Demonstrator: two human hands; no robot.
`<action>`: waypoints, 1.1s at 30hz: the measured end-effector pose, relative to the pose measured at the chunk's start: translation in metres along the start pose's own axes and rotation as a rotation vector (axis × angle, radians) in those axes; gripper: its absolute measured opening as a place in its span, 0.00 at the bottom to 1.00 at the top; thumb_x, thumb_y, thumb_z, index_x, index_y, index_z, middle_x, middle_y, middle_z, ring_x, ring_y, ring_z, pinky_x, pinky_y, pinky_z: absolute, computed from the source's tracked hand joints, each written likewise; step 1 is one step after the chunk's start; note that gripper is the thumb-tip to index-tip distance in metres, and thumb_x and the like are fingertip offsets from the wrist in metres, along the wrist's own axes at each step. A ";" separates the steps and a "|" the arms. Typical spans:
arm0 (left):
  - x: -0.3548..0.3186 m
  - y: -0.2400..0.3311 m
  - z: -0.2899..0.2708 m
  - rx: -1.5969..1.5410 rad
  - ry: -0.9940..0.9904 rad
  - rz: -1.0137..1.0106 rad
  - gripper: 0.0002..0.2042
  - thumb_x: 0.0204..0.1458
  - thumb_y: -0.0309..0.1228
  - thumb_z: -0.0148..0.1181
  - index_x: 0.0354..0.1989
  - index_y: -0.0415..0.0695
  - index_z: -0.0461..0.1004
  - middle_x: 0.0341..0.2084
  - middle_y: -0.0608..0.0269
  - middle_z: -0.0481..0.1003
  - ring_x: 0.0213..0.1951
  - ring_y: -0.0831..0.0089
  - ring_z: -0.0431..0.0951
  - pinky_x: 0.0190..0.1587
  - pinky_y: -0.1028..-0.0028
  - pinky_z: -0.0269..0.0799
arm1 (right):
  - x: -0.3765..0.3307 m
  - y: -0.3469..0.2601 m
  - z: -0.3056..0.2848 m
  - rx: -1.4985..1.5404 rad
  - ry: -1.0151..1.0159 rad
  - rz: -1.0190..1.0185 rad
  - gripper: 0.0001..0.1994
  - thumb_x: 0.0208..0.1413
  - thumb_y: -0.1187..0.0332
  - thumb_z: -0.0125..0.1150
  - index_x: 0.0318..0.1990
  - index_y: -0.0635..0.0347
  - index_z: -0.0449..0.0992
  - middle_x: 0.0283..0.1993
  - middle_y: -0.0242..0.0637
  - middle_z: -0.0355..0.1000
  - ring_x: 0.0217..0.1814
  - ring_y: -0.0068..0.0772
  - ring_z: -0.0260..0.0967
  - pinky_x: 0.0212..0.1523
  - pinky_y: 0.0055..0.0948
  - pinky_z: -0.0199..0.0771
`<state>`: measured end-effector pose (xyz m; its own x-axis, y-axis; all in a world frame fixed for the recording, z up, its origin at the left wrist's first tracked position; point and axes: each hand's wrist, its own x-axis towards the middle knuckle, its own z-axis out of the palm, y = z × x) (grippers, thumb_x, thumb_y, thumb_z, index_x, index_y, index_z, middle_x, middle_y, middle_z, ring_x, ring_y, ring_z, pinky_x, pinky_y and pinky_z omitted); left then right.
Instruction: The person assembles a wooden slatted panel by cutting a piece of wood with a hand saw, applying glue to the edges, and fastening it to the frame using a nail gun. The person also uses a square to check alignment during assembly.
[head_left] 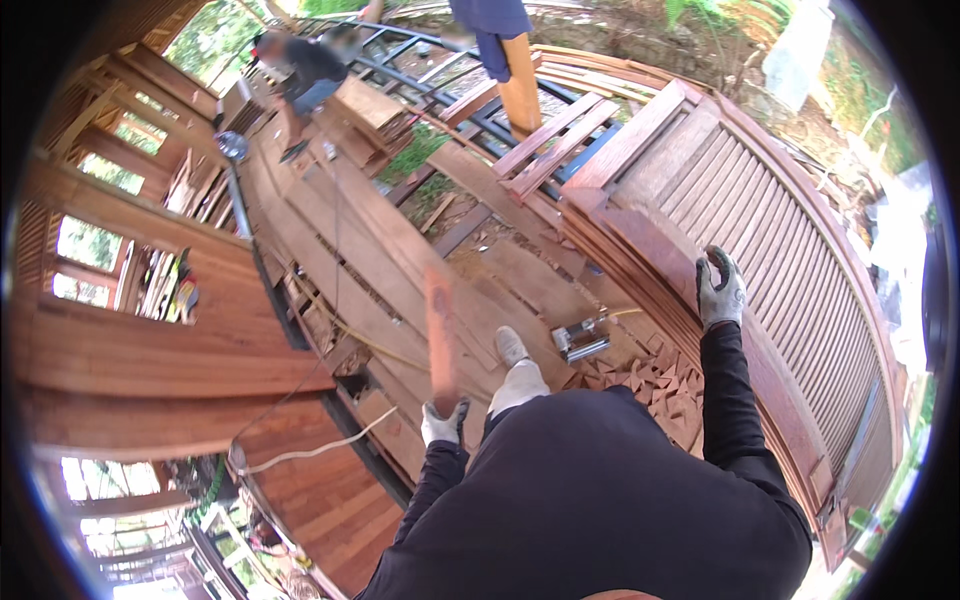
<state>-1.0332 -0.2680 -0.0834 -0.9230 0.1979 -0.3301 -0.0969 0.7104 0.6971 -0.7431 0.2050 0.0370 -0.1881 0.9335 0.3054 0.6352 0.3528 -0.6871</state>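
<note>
My left hand (443,422), in a grey and white work glove, is closed around the lower end of a narrow reddish wooden slat (439,335) that points away from me and is blurred. My right hand (719,289), gloved the same way, is raised with the fingers loosely curled and holds nothing; it hovers over the edge of a stack of reddish boards (640,250). My foot in a light shoe (511,346) stands on the plank floor (370,260). A metal nail gun (580,340) lies just right of that foot.
A louvred wooden panel (770,220) lies at the right. Small wood offcuts (650,375) litter the floor near the nail gun. A wooden wall with window openings (130,300) stands at the left. One person crouches (300,70) and another stands (505,50) at the far end.
</note>
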 end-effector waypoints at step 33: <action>0.313 0.166 0.067 0.054 -0.394 0.249 0.28 0.51 0.48 0.74 0.43 0.31 0.78 0.35 0.51 0.83 0.38 0.65 0.81 0.42 0.65 0.75 | 0.005 0.044 0.030 -0.672 0.051 0.501 0.26 0.59 0.54 0.62 0.61 0.60 0.74 0.63 0.49 0.72 0.71 0.49 0.63 0.72 0.43 0.61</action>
<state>-1.3128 -0.0432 -0.1138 -0.7026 0.6012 -0.3806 0.1393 0.6408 0.7549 -0.7385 0.2269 -0.0111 0.2590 0.9596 0.1097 0.9487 -0.2314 -0.2155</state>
